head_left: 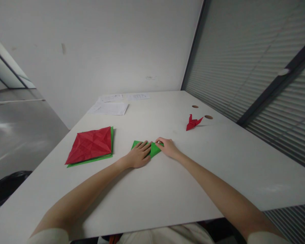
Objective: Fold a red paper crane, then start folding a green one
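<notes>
A folded piece of green origami paper [155,150] lies on the white table in front of me. My left hand [139,155] rests flat across its left part, with the fingers stretched out and hiding much of it. At its right corner, my right hand [167,147] pinches the paper's upper edge between thumb and forefinger. The left tip of the green paper shows beyond my left fingers.
To the left lies a stack of creased red paper [91,145] over green sheets [112,142]. A red origami crane [193,122] stands at the back right, near two round holes in the table [244,162]. Printed sheets [110,108] lie by the wall.
</notes>
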Available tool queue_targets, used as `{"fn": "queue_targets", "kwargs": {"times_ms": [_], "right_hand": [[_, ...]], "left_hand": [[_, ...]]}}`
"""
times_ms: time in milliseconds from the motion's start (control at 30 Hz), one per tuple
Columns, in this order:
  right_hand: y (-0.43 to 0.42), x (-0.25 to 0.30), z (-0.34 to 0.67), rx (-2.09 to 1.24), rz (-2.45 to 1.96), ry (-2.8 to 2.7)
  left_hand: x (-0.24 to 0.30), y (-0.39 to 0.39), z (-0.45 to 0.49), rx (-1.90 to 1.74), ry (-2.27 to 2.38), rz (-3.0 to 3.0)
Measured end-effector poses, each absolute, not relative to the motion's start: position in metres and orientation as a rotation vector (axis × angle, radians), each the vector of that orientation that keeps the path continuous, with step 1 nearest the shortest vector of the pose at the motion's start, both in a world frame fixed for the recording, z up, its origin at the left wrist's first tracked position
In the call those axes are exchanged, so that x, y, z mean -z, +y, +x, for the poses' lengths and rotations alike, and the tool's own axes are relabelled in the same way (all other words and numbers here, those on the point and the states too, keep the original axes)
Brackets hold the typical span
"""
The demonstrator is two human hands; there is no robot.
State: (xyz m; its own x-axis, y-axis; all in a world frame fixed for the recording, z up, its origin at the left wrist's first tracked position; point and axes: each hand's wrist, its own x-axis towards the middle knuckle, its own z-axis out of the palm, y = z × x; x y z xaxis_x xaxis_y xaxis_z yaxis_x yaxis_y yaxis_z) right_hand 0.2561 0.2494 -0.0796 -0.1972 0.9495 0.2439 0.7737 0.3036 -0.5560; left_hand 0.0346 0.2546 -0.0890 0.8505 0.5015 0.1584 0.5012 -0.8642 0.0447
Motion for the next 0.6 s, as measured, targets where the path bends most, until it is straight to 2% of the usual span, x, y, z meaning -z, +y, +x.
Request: {"fn": "queue_targets", "kwargs": {"times_ms": [200,600], "right_hand": [[0.2466,0.0804,0.2509,-0.310,-1.640,-2.031],[0.2446,0.0778,0.2490,-0.315,-1.654,-2.047]], "left_hand": [[0.0886,0.2554,0.0341,-0.240,0.849,2.938],[0.0812,0.2564,0.0315,-0.266,0.813,2.856]]}}
